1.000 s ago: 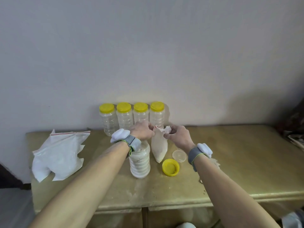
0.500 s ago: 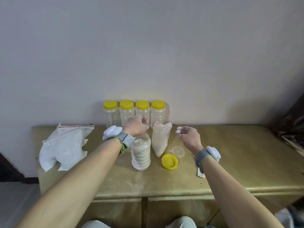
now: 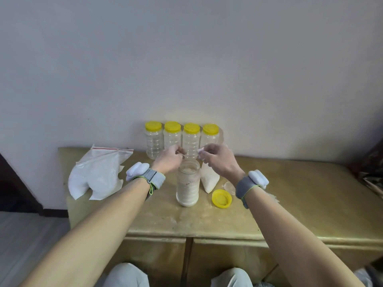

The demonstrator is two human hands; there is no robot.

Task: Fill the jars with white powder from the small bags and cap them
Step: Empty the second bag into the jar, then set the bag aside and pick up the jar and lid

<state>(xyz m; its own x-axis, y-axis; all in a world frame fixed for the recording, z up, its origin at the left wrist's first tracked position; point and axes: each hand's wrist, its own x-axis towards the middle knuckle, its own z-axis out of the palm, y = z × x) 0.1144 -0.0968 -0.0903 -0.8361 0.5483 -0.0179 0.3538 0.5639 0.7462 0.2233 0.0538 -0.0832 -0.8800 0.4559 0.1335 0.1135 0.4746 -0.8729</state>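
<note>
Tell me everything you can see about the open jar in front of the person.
The open jar is clear ribbed plastic, upright and lidless on the tan table, mostly filled with white powder. A yellow lid lies apart to the right. A small bag stands close beside its right side; the left hand hovers by its mouth, contact unclear.

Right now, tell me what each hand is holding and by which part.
The right hand appears to pinch the small bag by its top edge. The left hand curls its fingers just beside it; whether it holds anything cannot be told.
</note>
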